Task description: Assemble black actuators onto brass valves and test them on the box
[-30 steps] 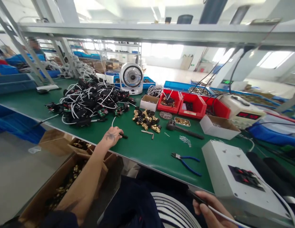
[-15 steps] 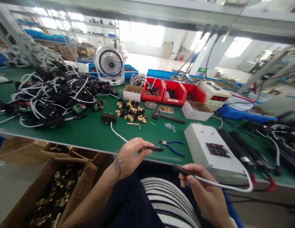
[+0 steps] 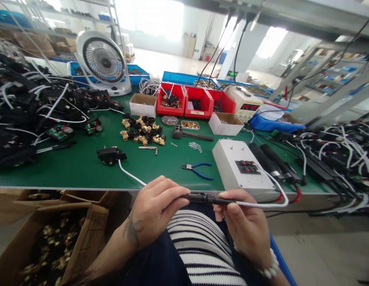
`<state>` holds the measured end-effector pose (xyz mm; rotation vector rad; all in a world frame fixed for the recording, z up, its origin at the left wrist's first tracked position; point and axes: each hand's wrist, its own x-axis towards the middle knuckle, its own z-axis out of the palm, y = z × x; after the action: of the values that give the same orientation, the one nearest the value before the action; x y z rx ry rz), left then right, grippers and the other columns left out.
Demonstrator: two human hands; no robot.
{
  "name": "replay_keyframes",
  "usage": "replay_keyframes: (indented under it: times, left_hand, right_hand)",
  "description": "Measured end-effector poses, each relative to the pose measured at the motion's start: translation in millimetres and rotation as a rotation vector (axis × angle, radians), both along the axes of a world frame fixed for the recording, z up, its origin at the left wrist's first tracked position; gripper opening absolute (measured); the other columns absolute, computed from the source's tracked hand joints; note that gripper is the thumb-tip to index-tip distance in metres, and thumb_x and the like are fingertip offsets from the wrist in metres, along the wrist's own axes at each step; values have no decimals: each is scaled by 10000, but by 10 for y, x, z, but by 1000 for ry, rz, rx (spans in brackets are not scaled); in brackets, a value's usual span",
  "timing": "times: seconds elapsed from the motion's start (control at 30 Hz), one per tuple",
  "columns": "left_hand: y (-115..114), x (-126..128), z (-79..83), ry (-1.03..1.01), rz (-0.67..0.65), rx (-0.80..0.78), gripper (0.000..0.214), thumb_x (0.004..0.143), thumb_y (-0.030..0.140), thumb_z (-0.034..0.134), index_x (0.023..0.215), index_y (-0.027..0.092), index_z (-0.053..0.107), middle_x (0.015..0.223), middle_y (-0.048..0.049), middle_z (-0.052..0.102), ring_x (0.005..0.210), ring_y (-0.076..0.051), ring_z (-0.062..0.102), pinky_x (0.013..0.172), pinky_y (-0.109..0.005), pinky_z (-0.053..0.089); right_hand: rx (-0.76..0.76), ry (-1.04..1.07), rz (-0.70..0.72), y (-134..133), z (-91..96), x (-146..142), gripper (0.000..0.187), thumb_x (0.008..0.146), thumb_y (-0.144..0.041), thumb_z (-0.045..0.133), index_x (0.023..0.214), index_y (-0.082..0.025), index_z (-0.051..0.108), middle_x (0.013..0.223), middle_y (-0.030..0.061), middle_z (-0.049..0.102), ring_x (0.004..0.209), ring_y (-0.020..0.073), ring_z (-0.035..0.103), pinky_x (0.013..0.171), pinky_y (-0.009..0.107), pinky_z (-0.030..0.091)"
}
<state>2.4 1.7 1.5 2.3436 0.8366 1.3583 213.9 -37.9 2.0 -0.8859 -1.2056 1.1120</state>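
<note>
1. The counter [image 3: 83,174] has a flat green mat surface with a pale edge. It carries stock to the sides and rear, with tools and small parts laid between.

2. A pile of black housings [image 3: 20,115], laced with white leads, fills the left of the counter. It is heaped loose, apparently as bulk stock.

3. An open cardboard carton [image 3: 92,234] stands below the counter edge on the left. It holds brass-coloured fittings within reach of the left arm.

4. A white round-grilled fan [image 3: 104,59] stands upright at the rear.

5. A white rectangular box [image 3: 229,167], with red and black terminals on top, lies near the front edge on the right.

6. Red plastic bins [image 3: 199,104] sit in a row at the rear and keep the small parts separated.

7. Blue-handled pliers [image 3: 199,171] lie flat near the front edge.

8. A black module [image 3: 110,154] lies on the mat. Its white lead [image 3: 129,174] runs off the front edge toward the left hand [image 3: 154,206].

9. The left hand pinches a black connector [image 3: 198,197] between thumb and fingertips. The right hand [image 3: 246,226] pinches a black plug [image 3: 224,201], whose white cable [image 3: 272,203] loops back to the box.

10. Both cylindrical parts are held level and end to end, above the lap and just in front of the counter edge. This probably keeps their axes in line. The ends touch; whether they are fully seated cannot be told.
</note>
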Motion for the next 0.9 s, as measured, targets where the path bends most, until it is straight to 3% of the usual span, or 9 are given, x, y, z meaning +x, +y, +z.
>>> replay_keyframes:
  times: [0.2,0.4,0.53,0.6,0.7,0.8,0.83,0.9]
  left_hand:
    - [-14,6,38,96,-1,-24,250,1018,231,399,884,139,589,768,-38,599,704,-157,478,650,-289,404]
    - [-3,45,-41,108,16,-55,336,1041,242,311,786,166,517,725,-18,542,685,-156,441,638,-298,356]
    - [17,90,-65,168,96,-18,360,1040,250,302,777,157,528,714,-27,541,676,-163,451,624,-298,368]
    - [28,121,-69,258,99,-32,393,1042,289,295,769,160,547,707,-27,559,663,-168,471,618,-302,384]
    - [93,95,-74,363,80,-138,394,1024,400,338,834,174,598,802,-32,615,739,-187,539,671,-314,438]
    - [252,-148,-95,284,280,-178,356,1005,444,391,1018,166,614,1006,-71,633,973,-216,578,864,-349,482]
    - [321,-278,-114,225,427,-154,377,1001,456,395,1052,151,610,1041,-92,628,1031,-231,573,926,-370,473]
    - [465,-564,-182,159,746,-128,434,983,490,406,1076,122,617,1071,-139,623,1084,-283,564,1004,-434,444]
  right_hand:
    - [76,-127,-24,-33,34,24,122,908,-330,664,1004,-282,721,763,-1,666,633,98,621,616,197,529]
    - [160,-268,-67,-29,100,-12,111,902,-319,667,971,-262,733,708,10,656,602,124,622,581,234,539]
    - [60,-226,-37,13,14,-23,113,920,-320,643,1001,-256,691,652,-18,667,547,108,617,549,204,530]
    - [-60,-289,13,37,-43,17,235,952,-411,572,980,-206,684,672,15,685,562,129,633,560,230,547]
    - [-291,-628,313,54,-55,171,475,978,-534,432,985,-149,710,852,110,737,759,200,699,735,323,589]
    - [-320,-910,751,24,108,425,443,932,-526,537,1172,-192,701,1200,125,687,1118,267,643,999,404,507]
    - [-302,-932,827,6,196,519,432,915,-513,574,1209,-219,690,1259,110,661,1173,274,615,1034,406,482]
    - [-244,-929,773,-9,384,695,406,901,-518,594,1201,-266,699,1241,84,676,1154,269,630,1011,383,505]
